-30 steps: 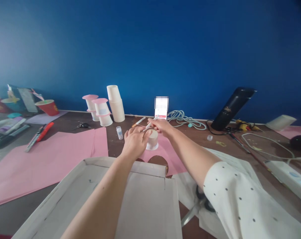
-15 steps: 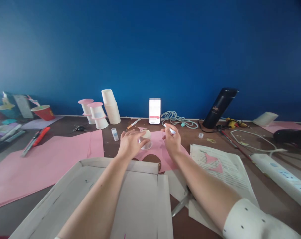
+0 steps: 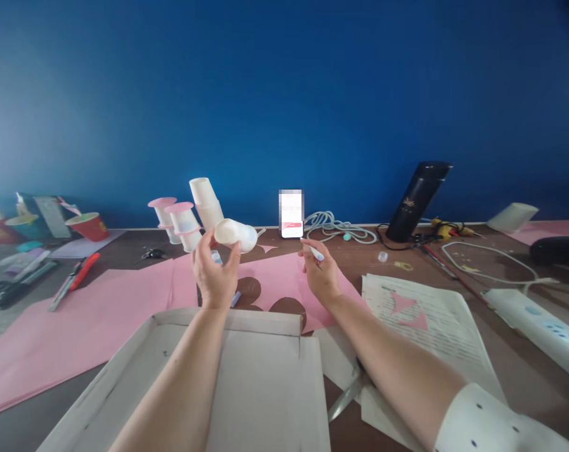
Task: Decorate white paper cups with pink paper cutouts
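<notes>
Between the thumb and fingers of my left hand point(image 3: 215, 276) is a white paper cup point(image 3: 242, 236), tipped on its side and raised off the table. My right hand point(image 3: 323, 275) is closed around a white and blue pen point(image 3: 316, 253). Beneath both hands lies a pink sheet of paper point(image 3: 284, 276) with round holes cut through it. Two white cup pieces with pink discs on them point(image 3: 184, 221) stand behind my left hand, beside a leaning stack of white cups point(image 3: 205, 199). A glue stick is mostly hidden by my left fingers.
A white box lid point(image 3: 265, 383) lies in front of me, with more pink paper point(image 3: 105, 307) on the left. A red box cutter point(image 3: 77, 279) rests there. At the back are a phone point(image 3: 291, 216) and a black flask point(image 3: 416, 201). Scissors point(image 3: 345, 395) and a power strip point(image 3: 539, 326) lie rightward.
My left hand has lifted the paper cup off the pink sheet, moved it leftward and tipped it over. My right hand still holds the pen in nearly the same place.
</notes>
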### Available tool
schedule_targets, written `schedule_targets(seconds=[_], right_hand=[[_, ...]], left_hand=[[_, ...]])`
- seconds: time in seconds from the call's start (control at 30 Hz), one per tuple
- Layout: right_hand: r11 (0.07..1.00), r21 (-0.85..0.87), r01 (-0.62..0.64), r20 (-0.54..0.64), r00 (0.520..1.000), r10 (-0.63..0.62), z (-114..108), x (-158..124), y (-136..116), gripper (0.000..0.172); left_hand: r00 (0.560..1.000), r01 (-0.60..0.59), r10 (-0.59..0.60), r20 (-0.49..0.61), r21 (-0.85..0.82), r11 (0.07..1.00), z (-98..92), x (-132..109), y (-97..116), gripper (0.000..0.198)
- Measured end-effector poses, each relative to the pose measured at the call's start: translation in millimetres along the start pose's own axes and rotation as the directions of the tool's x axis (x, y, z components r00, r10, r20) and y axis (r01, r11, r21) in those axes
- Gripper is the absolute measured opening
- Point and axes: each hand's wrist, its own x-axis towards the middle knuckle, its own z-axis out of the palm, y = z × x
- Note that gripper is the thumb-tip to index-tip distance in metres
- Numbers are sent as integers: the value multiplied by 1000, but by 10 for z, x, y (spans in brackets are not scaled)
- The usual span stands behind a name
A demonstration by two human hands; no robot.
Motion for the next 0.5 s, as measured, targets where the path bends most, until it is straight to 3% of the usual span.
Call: schedule_targets(seconds=[0.2,0.33,0.4,0.5], right_hand=[[999,-32,20,23,1000,-19,-3,8,43,31],[996,-71,48,56,997,-44,-4,-3,47,33],[995,-82,54,83,995,-47,-6,-11,43,35],[992,-111,59,128,991,-45,-14,-21,37,37]], left_hand=[[993,-77,82,-86,62,995,5,3,-24,62],[974,-81,117,-193,183,980,-105,117,-124,66],[963,-20,93,-254,277,961,-189,191,-201,63],[951,156,-43,-307,354,922,-279,251,-327,62]])
